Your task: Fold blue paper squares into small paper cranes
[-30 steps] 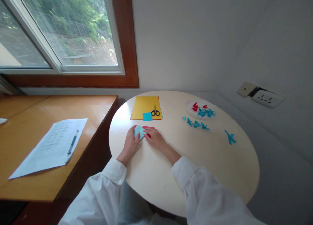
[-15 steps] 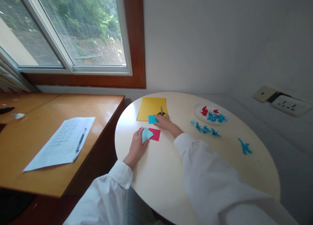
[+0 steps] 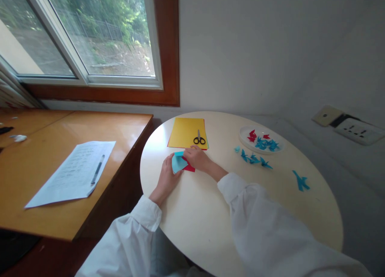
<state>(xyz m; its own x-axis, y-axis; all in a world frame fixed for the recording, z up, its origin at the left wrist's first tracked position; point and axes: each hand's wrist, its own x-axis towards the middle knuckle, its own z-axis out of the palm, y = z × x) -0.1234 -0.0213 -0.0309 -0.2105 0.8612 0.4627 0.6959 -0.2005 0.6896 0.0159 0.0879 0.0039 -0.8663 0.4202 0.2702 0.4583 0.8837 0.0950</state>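
Round cream table (image 3: 210, 213) against white wall, below wood-framed window (image 3: 90, 40). On table's far-left part: pale-blue folded paper (image 3: 177, 163), tilted up off surface, pinched at its near edge by L hand (image 3: 166, 176), thumb & fingers closed on it. Under & just right of it: red square (image 3: 190, 168), flat on table, partly covered. R hand (image 3: 196, 158) palm-down over red square, fingertips at top edge of pale-blue paper. Teal scrap (image 3: 179, 153) peeking out by those fingertips. Can't tell whether R hand grips anything or just presses. Both arms in white sleeves.

Just beyond hands: yellow sheet stack (image 3: 185, 130) w/ black-handled scissors (image 3: 199, 140) on its near-right corner, blades together. Well to right: clear plate (image 3: 244, 137) w/ small red & blue folded cranes. Abt 4 loose blue cranes (image 3: 254, 158) just in front of plate. 1 more blue crane (image 3: 300, 181) apart, nearer right rim.

Just beside table on left: wooden desk (image 3: 60, 213) w/ printed sheet (image 3: 73, 172) & pen (image 3: 98, 169) on top. Wall socket (image 3: 357, 130) at far right.
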